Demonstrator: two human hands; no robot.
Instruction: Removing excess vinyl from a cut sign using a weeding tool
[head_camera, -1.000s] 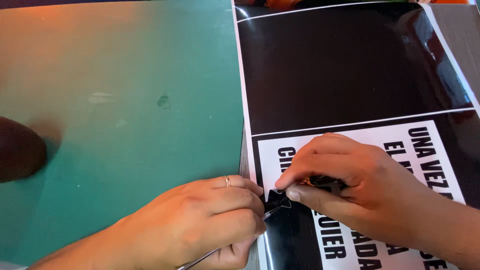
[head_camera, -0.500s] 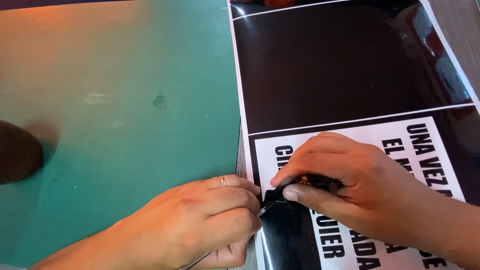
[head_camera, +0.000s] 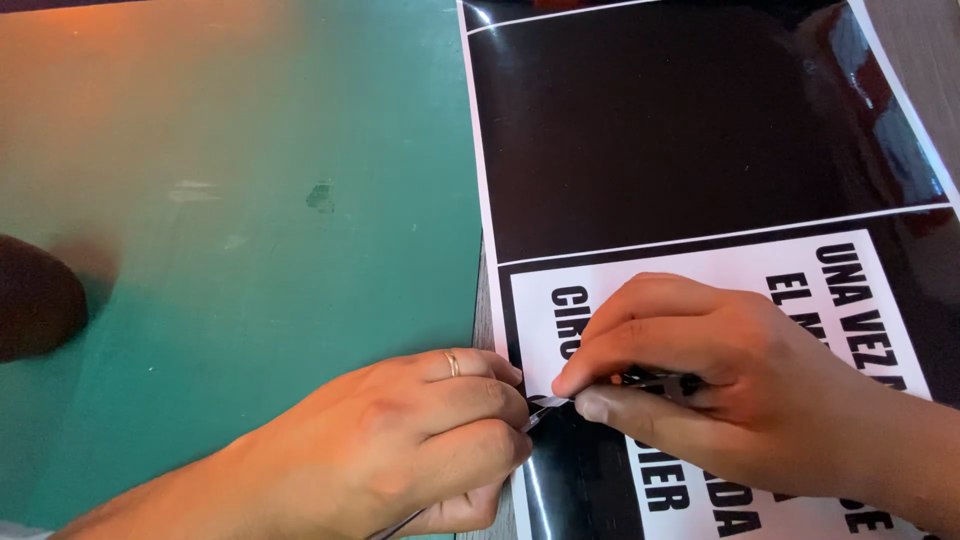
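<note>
My left hand (head_camera: 410, 450), with a ring on one finger, is closed around a thin metal tool (head_camera: 535, 417) whose tip points right at the edge of a glossy black vinyl sheet (head_camera: 690, 130). My right hand (head_camera: 720, 390) rests on the sheet's white panel with black lettering (head_camera: 870, 290). Its thumb and forefinger pinch a small strip of vinyl (head_camera: 552, 402) right at the tool's tip. The two hands nearly touch there.
A green cutting mat (head_camera: 240, 200) covers the left side, with faint scuffs on it. A dark rounded object (head_camera: 35, 295) sits at the mat's left edge. A narrow gap of grey table (head_camera: 484, 320) shows between mat and sheet.
Both hands stay at the same spot on the sheet's edge. The view has shifted slightly; the fingers have barely moved.
</note>
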